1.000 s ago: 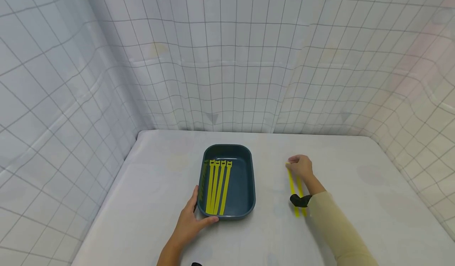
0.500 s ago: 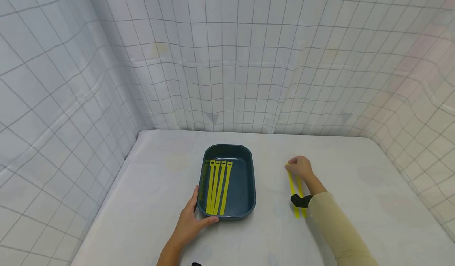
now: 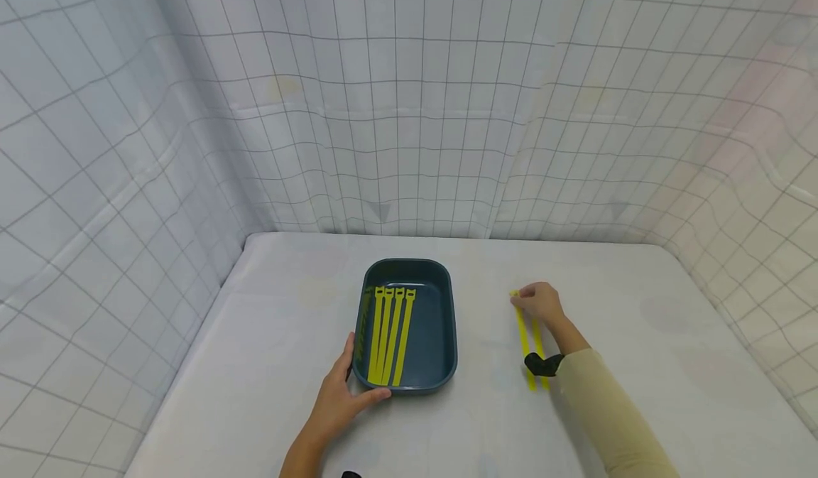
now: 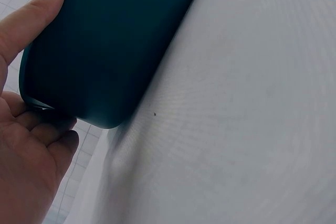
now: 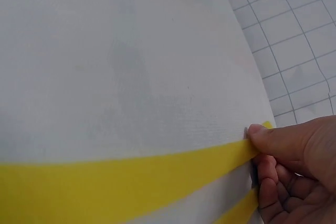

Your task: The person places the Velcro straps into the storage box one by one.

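Observation:
My left hand (image 3: 337, 400) grips the near left corner of a dark teal tray (image 3: 437, 386). In the left wrist view the thumb (image 4: 34, 17) lies along the rim and the other fingers bend against the tray's outer wall. Several yellow hook-and-loop cable ties (image 3: 386, 339) lie side by side in the tray's left half, slotted heads at the far end. To the right of the tray, my right hand (image 3: 542, 302) pinches one yellow cable tie (image 5: 157, 177) near its head, between thumb and fingers. A second yellow cable tie (image 5: 239, 209) runs beside it, partly under the hand.
A white-covered table (image 3: 287, 300) carries everything. Behind it and on both sides hang white curtains (image 3: 434, 109) with a dark grid pattern. A black band (image 3: 543, 364) circles my right wrist, crossing over the cable ties in the head view.
My right fingertips have shifted slightly, and the pinched cable tie's head now shows a little more beyond them. The left hand and the tray keep their places.

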The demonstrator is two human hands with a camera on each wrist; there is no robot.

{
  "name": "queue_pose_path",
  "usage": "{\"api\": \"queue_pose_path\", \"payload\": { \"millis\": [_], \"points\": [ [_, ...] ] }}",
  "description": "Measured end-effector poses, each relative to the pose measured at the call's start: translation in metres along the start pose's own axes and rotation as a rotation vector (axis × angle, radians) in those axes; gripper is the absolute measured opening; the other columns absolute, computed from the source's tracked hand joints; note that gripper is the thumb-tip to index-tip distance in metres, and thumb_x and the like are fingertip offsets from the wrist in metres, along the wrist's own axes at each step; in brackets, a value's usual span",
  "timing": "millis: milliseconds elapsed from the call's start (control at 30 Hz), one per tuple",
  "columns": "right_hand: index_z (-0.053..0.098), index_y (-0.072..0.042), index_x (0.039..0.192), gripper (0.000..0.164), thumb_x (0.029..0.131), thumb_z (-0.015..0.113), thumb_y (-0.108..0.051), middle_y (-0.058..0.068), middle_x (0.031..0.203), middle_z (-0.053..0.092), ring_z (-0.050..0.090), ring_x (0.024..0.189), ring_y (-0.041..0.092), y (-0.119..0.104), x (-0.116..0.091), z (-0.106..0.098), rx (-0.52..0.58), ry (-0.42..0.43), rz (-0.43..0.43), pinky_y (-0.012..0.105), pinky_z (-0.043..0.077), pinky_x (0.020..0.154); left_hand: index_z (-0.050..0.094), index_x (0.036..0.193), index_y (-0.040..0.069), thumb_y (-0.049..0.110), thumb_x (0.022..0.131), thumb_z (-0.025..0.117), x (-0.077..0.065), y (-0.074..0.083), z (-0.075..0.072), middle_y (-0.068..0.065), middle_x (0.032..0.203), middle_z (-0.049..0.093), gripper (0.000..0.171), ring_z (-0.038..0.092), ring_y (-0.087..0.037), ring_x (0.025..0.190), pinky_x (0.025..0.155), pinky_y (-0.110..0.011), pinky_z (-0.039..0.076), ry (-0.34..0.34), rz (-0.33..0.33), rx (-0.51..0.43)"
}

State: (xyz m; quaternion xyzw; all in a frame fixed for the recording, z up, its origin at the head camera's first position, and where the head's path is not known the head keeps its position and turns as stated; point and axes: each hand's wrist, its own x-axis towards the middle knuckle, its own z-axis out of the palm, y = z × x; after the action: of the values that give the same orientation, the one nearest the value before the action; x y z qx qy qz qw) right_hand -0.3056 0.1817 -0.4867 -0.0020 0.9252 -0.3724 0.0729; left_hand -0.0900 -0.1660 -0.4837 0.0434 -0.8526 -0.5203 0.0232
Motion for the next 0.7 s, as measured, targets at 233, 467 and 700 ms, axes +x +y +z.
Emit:
{"api": "queue_pose_path", "payload": {
  "millis": [233, 467, 700],
  "points": [
    [0.061, 0.008, 0.104, 0.036, 0.085, 0.066, -0.022, 0.021, 0.103, 0.060, 0.055, 0.088, 0.029, 0.008, -0.001, 0.002, 0.109, 0.037, 0.029, 0.038, 0.048, 0.073, 0.011, 0.147, 0.005, 0.037, 0.066, 0.082, 0.001, 0.000, 0.001, -0.015, 0.150, 0.017, 0.113, 0.020, -0.031, 0.135, 0.105, -0.046, 0.024, 0.000, -0.006, -0.003],
    [0.060, 0.004, 0.111, 0.046, 0.084, 0.067, -0.033, 0.018, 0.111, 0.058, 0.049, 0.095, 0.026, 0.021, 0.001, 0.003, 0.320, 0.052, 0.131, 0.033, 0.042, 0.079, 0.012, 0.148, 0.005, 0.039, 0.065, 0.082, 0.000, -0.001, 0.000, -0.014, 0.150, 0.017, 0.113, 0.020, -0.031, 0.135, 0.104, -0.045, 0.025, 0.007, -0.007, 0.004],
    [0.058, 0.003, 0.118, 0.049, 0.085, 0.066, -0.034, 0.015, 0.116, 0.055, 0.048, 0.092, 0.023, 0.020, -0.004, 0.002, 0.407, 0.069, 0.187, 0.028, 0.043, 0.075, 0.011, 0.148, 0.006, 0.040, 0.065, 0.082, 0.001, -0.002, 0.000, -0.013, 0.150, 0.017, 0.113, 0.019, -0.030, 0.135, 0.105, -0.046, 0.024, 0.000, -0.002, -0.010]
  ]
}}
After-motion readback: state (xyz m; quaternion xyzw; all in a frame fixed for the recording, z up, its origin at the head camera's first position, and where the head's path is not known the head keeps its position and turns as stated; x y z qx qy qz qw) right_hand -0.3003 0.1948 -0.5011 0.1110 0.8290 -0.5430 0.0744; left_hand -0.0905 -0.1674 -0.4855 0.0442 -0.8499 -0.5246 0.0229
